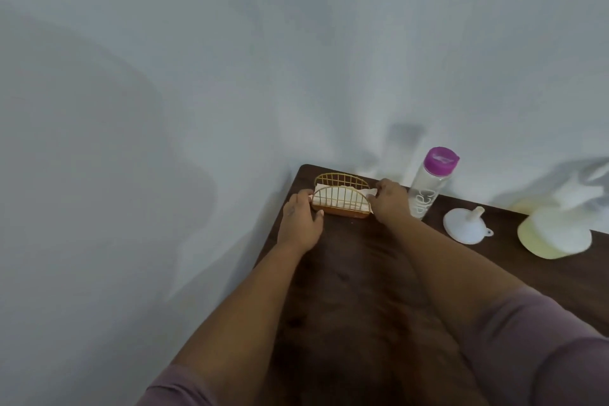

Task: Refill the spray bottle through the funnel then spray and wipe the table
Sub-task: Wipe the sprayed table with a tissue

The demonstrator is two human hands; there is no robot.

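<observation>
Item — left hand: lay against the left end of the wire napkin holder, fingers curled loosely at its side and thumb near the base, apparently steadying it; whether it truly gripped the wire could not be told.

Item — right hand: at the holder's right end, fingertips pinched together on the edge of the white napkins, judged to be drawing one for the wiping step while the other hand kept the light holder from sliding.

Napkin holder: gold wire, arched, upright at the far left corner of the table, just beside the far edge and the wall.

Water bottle: clear, purple cap on, upright at the far edge, close to the right of the right hand.

Funnel: white, resting mouth down with spout up, on the table right of the bottle, apart from it.

Spray bottle: pale yellow, blurred, toward the far right edge, its top blurred; not held, funnel not in it.

Room: the dark wood from the holder toward the near edge carried only the two forearms, which left space for pulling the napkin back; the left edge ran near the left hand.
</observation>
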